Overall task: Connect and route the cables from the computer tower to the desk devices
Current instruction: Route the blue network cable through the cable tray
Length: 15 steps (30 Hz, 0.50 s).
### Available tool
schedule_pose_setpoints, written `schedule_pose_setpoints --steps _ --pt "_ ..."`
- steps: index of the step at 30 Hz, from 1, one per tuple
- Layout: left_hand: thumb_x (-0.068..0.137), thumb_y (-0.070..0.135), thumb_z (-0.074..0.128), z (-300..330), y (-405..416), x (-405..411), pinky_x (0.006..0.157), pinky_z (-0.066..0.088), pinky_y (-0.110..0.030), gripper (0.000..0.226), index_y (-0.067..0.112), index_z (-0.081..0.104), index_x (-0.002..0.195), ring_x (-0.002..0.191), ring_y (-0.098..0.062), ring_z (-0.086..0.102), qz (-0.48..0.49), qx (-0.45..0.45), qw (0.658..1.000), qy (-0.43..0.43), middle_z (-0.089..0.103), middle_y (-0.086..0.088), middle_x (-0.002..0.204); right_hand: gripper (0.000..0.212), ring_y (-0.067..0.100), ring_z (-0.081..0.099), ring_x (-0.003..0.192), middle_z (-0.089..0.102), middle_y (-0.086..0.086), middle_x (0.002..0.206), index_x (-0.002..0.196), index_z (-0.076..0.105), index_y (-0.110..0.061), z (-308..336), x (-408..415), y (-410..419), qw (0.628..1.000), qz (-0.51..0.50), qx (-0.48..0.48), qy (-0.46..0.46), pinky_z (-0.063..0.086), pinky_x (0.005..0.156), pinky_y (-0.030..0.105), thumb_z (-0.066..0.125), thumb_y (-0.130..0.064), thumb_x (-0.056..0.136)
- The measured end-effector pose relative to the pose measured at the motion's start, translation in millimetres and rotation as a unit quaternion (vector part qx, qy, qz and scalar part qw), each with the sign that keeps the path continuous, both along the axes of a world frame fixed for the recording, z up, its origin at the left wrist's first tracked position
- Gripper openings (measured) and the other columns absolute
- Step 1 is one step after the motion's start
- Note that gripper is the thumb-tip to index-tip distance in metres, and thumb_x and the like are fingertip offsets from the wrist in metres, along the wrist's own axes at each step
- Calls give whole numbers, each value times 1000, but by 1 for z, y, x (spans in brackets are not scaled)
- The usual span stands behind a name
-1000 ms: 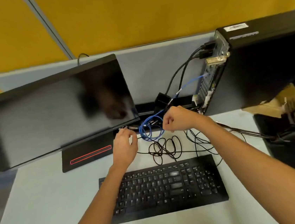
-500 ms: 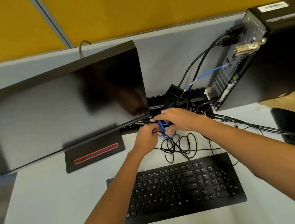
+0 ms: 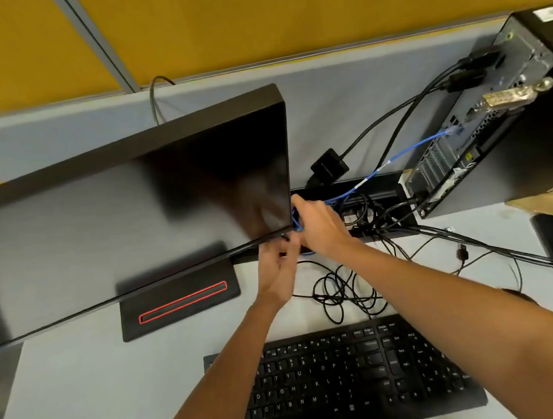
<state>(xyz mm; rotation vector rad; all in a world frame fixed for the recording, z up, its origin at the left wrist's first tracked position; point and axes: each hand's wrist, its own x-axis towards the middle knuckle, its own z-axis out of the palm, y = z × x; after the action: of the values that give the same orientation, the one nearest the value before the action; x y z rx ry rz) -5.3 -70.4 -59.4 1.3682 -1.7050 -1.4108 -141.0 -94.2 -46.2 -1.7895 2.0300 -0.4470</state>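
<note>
Blue cable [image 3: 352, 193] (now bunched) within right hand [image 3: 318, 225]

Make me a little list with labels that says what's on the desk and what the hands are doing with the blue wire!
left hand: by the monitor's lower right corner, fingers curled; what they hold is hidden
right hand: grips the bunched blue cable
blue cable: runs from the tower's back down to the hands
computer tower: far right, back panel showing, several cables plugged in
monitor: left, screen dark
keyboard: black, nearest the person
black cable tangle: loose on the desk behind the keyboard
</note>
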Motion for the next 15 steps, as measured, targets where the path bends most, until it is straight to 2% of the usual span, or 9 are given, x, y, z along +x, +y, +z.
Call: schedule_pose_setpoints --steps 2,4,6,7,9,10,11,13,15 --pt "95 21 56 3 -14 -10 81 49 -23 20 4 67 95 90 -11 65 69 65 995 40 70 -9 96 39 27 60 73 62 4 79 105 43 -20 -6 3 -5 999 -36 -10 -18 48 58 37 72 -25 80" --pt "91 12 62 3 -23 -18 76 47 -17 13 3 67 98 83 -3 63 106 87 990 38 70 -5 95 40 23 58 70 63 4 79 105 44 -18 -10 -5 -11 998 -39 3 -50 50 62 38 73 -26 78" --pt "87 10 66 3 -30 -24 73 43 -11 9 5 64 95 78 1 59 130 95 987 28 66 3 91 47 17 57 66 64 1 80 107 45 -16 -11 -20 -13 992 -18 33 -122 48 63 37 77 -27 74" --pt "88 12 67 2 -33 -27 74 41 -7 13 9 61 99 83 0 57 131 99 986 22 63 6 94 51 13 56 67 64 0 85 111 46 -16 -10 -28 -13 985 4 56 -164 46 64 32 79 -25 73" --pt "90 22 66 1 -39 -35 88 38 -10 29 8 58 114 104 -11 56 107 121 987 -12 61 2 112 62 8 57 82 61 -3 104 126 41 -15 -3 -42 -12 961 54 138 -233 46 67 19 77 -13 75" --pt "91 25 64 -1 -41 -38 96 40 -18 35 5 58 119 112 -18 56 102 144 984 -17 61 -5 120 69 9 58 94 58 -2 112 134 37 -17 1 -48 -12 948 73 184 -250 49 72 15 73 -5 76" --pt "93 27 62 -3 -43 -42 99 42 -25 38 2 58 121 116 -23 56 108 169 980 -2 62 -11 123 75 13 57 105 57 0 119 140 32 -20 4 -53 -13 938 86 219 -255 52 80 19 67 2 78" --pt "93 28 61 -2 -43 -48 93 46 -30 33 5 64 115 111 -27 60 117 181 976 0 65 -14 116 86 22 49 128 50 5 138 149 24 -28 6 -61 -14 927 91 253 -262 49 98 33 57 10 80" --pt "90 19 62 -3 -43 -51 91 46 -32 11 15 66 100 96 -21 61 112 178 977 21 65 -7 99 92 18 29 144 34 4 154 154 12 -29 4 -66 -12 906 92 280 -303 38 107 29 52 14 84"
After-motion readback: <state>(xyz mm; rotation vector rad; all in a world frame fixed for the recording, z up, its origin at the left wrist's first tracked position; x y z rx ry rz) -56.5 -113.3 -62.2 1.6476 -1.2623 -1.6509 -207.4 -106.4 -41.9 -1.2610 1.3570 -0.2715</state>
